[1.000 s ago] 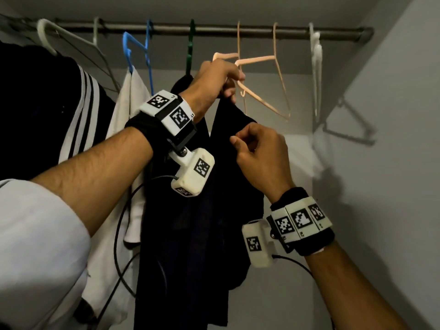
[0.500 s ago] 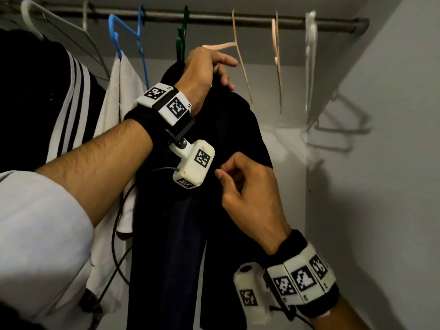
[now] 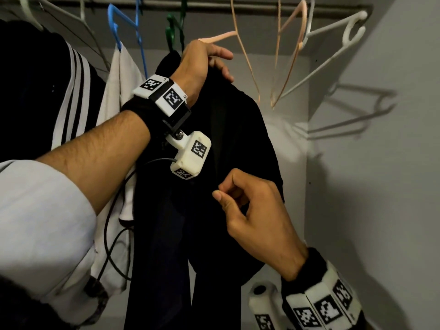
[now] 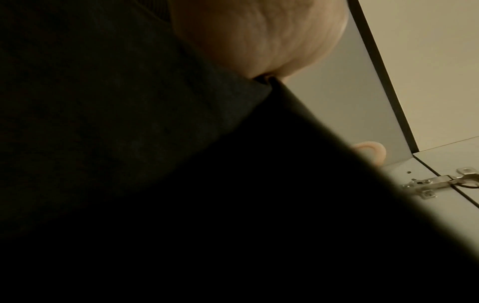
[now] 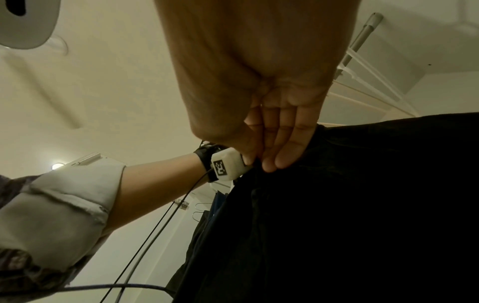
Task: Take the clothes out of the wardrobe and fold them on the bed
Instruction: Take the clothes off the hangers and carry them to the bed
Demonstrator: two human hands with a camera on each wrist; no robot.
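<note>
Both hands on the black garment [image 3: 240,139] at the rail.
Your left hand [image 3: 200,60] grips its top, arm raised; your right hand [image 3: 252,210] pinches the fabric lower down, fingers [image 3: 220,195] curled.

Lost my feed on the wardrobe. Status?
Left hand grips black garment at its top, by the green hanger. Right hand pinches its front. Garment not yet off the rail. Nothing blocking.

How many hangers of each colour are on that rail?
White hangers: 2
Blue hanger: 1
Green hanger: 1
Peach hangers: 2
Total: 6
</note>
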